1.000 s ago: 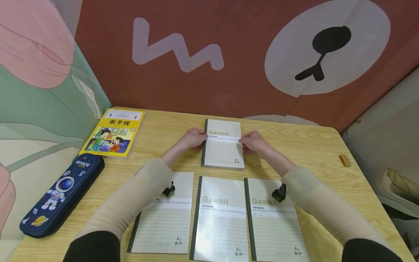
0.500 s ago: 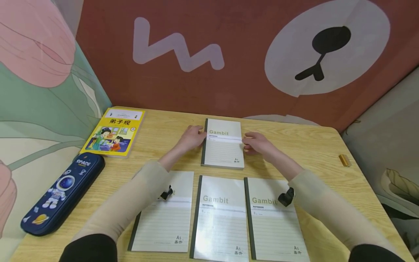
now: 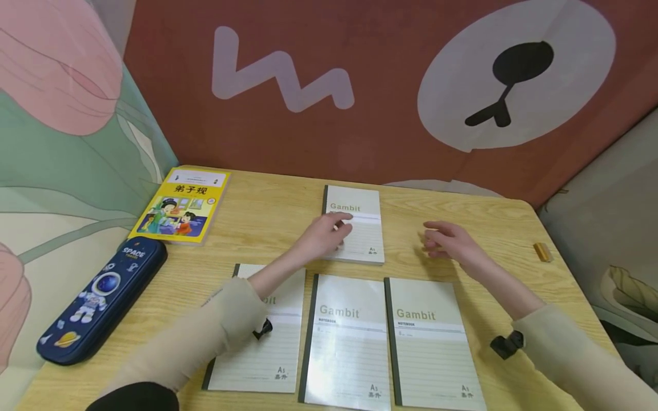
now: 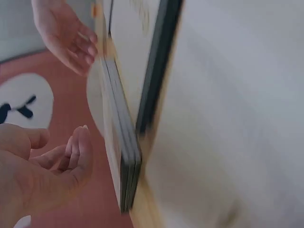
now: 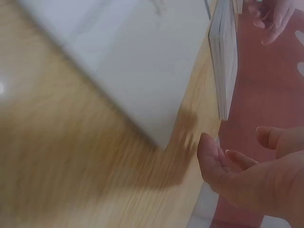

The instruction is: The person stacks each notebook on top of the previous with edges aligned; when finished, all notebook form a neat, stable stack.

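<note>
A small stack of Gambit notebooks (image 3: 360, 237) lies at the back middle of the table; its layered edges show in both wrist views. Over the stack's left part hovers my left hand (image 3: 324, 235), fingers loosely bent and holding nothing. My right hand (image 3: 452, 242) is in the air to the right of the stack, its fingers relaxed and without anything in them. In front lie three single notebooks in a row: a left notebook (image 3: 257, 359), partly covered by my left forearm, a middle notebook (image 3: 346, 348) and a right notebook (image 3: 434, 348).
A yellow picture book (image 3: 180, 205) lies at the back left, with a dark blue space pencil case (image 3: 100, 302) in front of it. Near the right edge sits a small yellowish-brown block (image 3: 542, 252). A painted wall (image 3: 390, 142) stands behind the table (image 3: 488, 228).
Both hands have let go of the stack's sides. My left hand has moved right, over the stack; my right hand has drawn away to the right. The notebooks stay in place.
</note>
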`<state>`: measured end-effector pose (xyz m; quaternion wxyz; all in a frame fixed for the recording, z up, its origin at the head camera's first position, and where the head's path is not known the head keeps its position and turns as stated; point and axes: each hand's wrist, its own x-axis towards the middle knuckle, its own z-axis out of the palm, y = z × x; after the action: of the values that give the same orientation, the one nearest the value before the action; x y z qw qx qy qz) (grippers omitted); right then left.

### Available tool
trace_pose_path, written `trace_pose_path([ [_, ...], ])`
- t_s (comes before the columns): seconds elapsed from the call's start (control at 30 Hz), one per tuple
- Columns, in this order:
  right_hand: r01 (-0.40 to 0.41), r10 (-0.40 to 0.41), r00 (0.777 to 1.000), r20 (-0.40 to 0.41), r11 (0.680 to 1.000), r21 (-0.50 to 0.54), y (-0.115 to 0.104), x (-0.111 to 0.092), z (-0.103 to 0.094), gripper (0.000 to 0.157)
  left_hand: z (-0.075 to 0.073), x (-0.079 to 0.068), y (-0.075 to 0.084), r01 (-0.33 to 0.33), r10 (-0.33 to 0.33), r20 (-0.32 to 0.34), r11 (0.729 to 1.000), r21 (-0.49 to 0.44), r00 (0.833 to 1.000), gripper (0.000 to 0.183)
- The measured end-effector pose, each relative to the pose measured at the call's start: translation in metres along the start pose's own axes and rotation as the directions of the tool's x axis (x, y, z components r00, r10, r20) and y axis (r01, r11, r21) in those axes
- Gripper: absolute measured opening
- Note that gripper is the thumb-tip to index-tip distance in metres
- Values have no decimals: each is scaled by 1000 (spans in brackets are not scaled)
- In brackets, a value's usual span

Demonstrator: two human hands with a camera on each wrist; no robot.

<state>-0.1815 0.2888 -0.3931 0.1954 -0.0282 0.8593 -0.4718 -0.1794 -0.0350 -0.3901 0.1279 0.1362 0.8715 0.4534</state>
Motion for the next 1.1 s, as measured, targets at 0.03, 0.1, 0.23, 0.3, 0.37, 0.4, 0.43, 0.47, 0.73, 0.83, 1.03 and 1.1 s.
trace_pose_path([
  [0.03, 2, -2, 1000, -2, 1000, -11, 3, -5, -3, 65, 5, -4, 2, 1, 0, 30, 1000, -22, 1000, 45],
  [0.1, 3, -3, 1000, -6, 1000, -31, 8, -15, -8, 65, 15, -12, 5, 10, -6, 79, 999, -47, 997, 46],
  [0.23, -10, 9, 1000, -6, 997, -73, 15, -31, -15, 66, 36, -27, 13, 14, -5, 138, 998, -64, 990, 46],
  [0.3, -20, 19, 1000, -4, 995, -100, 19, -39, -17, 67, 46, -34, 17, 25, -9, 170, 996, -90, 985, 48],
  [0.37, -24, 24, 1000, 0, 992, -124, 22, -47, -18, 67, 56, -41, 22, 35, -9, 209, 992, -121, 978, 49],
  [0.4, -28, 28, 1000, 2, 990, -137, 24, -51, -18, 68, 61, -45, 24, 35, -4, 225, 991, -131, 974, 50],
  [0.43, -30, 31, 1000, 4, 989, -145, 25, -56, -18, 68, 66, -48, 26, 39, -7, 239, 991, -130, 971, 51],
  [0.47, -34, 35, 999, 5, 988, -153, 27, -60, -18, 68, 70, -52, 28, 39, -4, 249, 990, -134, 968, 52],
  [0.73, -105, 110, 994, 16, 978, -182, 31, -88, -6, 73, 94, -76, 41, 42, -18, 239, 994, -97, 971, 57],
  [0.83, -130, 136, 990, 22, 976, -173, 29, -93, -3, 75, 98, -81, 46, 83, -54, 230, 989, -120, 972, 59],
  [1.03, -185, 193, 981, 31, 967, -173, 24, -97, 6, 78, 104, -84, 55, 178, -136, 221, 967, -185, 966, 64],
  [1.1, -214, 224, 974, 33, 959, -187, 22, -97, 8, 81, 106, -84, 57, 197, -152, 218, 959, -203, 964, 65],
])
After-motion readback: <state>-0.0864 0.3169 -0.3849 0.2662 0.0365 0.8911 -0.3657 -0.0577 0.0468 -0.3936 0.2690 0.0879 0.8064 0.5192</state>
